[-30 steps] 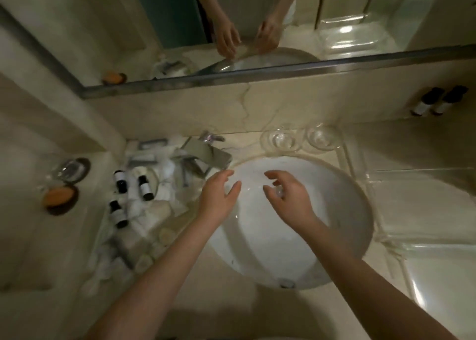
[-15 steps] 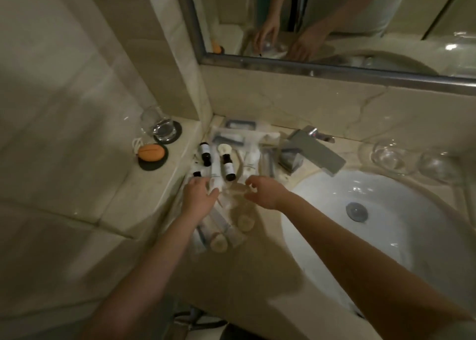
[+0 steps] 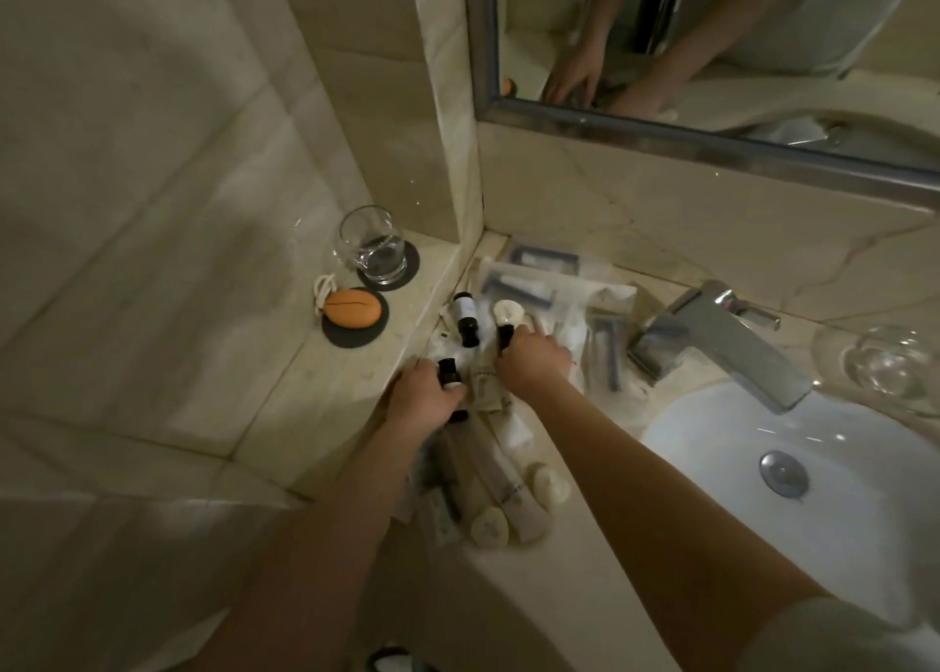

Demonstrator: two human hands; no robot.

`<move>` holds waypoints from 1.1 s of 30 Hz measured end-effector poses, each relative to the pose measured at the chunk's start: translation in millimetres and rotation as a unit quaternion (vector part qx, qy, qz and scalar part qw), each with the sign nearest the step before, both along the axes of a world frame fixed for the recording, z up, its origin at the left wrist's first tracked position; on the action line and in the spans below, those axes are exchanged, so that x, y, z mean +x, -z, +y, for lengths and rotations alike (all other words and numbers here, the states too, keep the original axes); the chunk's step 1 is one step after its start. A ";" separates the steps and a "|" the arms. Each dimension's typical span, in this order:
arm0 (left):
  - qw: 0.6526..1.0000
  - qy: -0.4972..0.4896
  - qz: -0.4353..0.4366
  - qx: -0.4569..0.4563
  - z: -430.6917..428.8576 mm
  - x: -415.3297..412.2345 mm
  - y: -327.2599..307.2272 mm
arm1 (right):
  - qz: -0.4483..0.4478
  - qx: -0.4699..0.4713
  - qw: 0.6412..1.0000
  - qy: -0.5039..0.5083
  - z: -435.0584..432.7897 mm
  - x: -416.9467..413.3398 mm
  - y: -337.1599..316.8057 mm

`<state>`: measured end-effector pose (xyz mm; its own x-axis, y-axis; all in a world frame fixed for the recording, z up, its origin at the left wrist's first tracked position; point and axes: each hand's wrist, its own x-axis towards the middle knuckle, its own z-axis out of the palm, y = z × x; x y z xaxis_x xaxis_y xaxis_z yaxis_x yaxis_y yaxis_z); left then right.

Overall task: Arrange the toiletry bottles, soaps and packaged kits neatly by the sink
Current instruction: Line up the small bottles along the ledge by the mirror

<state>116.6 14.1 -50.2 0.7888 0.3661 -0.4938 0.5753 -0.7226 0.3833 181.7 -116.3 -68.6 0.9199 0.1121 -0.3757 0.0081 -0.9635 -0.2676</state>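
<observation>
Gripping bottle [image 3: 449, 372] in left hand [image 3: 422, 399], right hand [image 3: 534, 363] amid crowded packets [image 3: 554, 289]

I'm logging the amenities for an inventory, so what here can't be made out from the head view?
- Bottle labels: print too small and dim, as on the free-standing small bottle.
- Bottle at the left hand: mostly hidden by that hand.
- Items beneath the right hand: covered.
- Packaged kits: overlapping, contents blurred.
- Wine glass: cut off by the right edge.
</observation>
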 end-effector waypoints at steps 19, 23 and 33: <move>0.993 -0.067 -0.084 -0.054 -14.5 -12.3 -16.6 | 0.179 0.563 0.797 0.124 -87.3 -42.5 -60.5; 0.979 -0.056 -0.169 -0.101 -48.3 -22.9 -46.2 | 0.153 0.587 0.786 0.117 -119.9 -69.2 -80.4; 0.936 0.041 -0.196 -0.290 -193.9 -49.3 -91.8 | 0.057 0.598 0.772 0.208 -251.0 -146.7 -103.4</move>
<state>67.3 -179.7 41.6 0.9643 0.0568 -0.2585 0.2611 -0.3628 0.8945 35.0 -367.3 34.8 0.9382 0.1464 -0.3136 -0.3248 0.0599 -0.9439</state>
